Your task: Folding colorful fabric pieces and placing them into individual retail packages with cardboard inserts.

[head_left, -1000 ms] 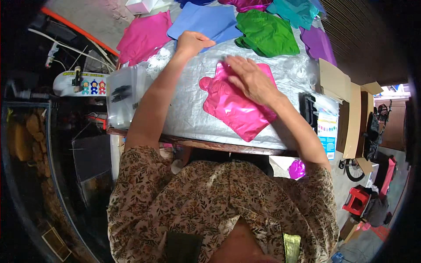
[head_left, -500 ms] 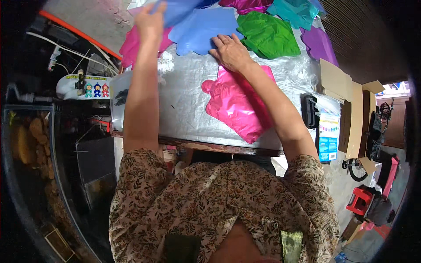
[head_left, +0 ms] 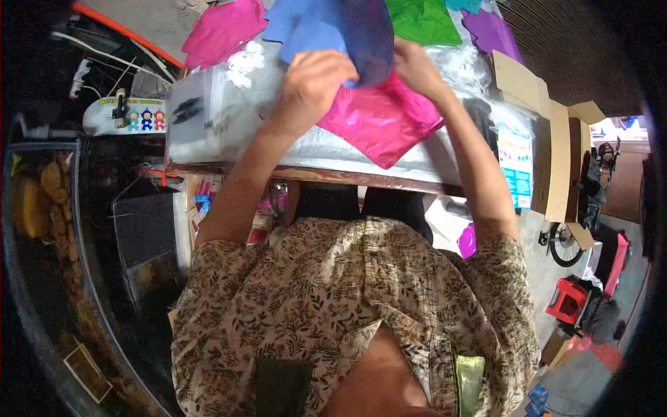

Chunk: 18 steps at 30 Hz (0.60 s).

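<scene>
My left hand (head_left: 318, 80) is closed with its fingertips at the lower left edge of a dark blue foil sheet (head_left: 372, 42), held up above the table. At the sheet's right edge, my right hand (head_left: 419, 68) pinches it, somewhat blurred. Below both hands, a shiny pink foil sheet (head_left: 382, 128) with a pointed lower corner lies flat, its upper part covered by the blue one. A light blue foil sheet (head_left: 299, 28) lies behind my left hand.
Silver sheeting (head_left: 236, 132) covers the table. Around the far side lie a magenta sheet (head_left: 226, 31), a green sheet (head_left: 424, 24) and a purple sheet (head_left: 493, 35). White string (head_left: 246, 64) is bunched at left. An opened cardboard box (head_left: 556, 153) and a printed packet (head_left: 515, 174) stand at right.
Both hands have come nearer and together, now holding the dark blue sheet over the pink one. Before, my left hand was lifting a blue sheet far left while my right lay flat.
</scene>
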{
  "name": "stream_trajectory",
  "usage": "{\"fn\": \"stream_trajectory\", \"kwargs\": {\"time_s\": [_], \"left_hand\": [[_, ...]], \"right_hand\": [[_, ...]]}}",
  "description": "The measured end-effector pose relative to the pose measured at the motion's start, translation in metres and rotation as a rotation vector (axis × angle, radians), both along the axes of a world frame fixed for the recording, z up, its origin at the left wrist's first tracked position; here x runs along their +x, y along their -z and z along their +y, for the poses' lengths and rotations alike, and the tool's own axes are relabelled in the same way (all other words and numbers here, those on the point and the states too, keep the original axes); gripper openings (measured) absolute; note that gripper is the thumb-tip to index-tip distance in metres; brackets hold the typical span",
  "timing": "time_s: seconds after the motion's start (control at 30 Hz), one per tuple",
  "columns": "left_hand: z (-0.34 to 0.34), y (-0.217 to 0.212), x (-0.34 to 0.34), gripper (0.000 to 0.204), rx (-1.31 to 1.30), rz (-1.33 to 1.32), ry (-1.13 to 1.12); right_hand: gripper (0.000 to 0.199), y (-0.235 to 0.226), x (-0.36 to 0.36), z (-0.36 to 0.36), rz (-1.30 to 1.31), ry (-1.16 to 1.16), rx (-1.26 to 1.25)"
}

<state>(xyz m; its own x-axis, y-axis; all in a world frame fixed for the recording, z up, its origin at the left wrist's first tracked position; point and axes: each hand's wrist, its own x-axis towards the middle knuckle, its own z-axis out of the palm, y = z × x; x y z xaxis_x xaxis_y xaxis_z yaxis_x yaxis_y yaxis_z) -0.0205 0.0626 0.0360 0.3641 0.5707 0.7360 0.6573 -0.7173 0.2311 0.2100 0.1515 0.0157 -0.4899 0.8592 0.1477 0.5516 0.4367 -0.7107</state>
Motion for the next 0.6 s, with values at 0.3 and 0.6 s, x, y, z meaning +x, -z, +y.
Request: {"fn": "stream_trajectory", "kwargs": {"time_s": [0.3, 0.6], "left_hand": [[-0.047, 0.048, 0.016, 0.011, -0.245, 0.132, 0.238], [-0.025, 0.048, -0.011, 0.037, -0.345, 0.029, 0.103]], "right_hand": [[0.040, -0.015, 0.057, -0.137, -0.119, 0.302, 0.618], [0.047, 0.034, 0.043, -0.164, -0.483, 0.159, 0.290]]}}
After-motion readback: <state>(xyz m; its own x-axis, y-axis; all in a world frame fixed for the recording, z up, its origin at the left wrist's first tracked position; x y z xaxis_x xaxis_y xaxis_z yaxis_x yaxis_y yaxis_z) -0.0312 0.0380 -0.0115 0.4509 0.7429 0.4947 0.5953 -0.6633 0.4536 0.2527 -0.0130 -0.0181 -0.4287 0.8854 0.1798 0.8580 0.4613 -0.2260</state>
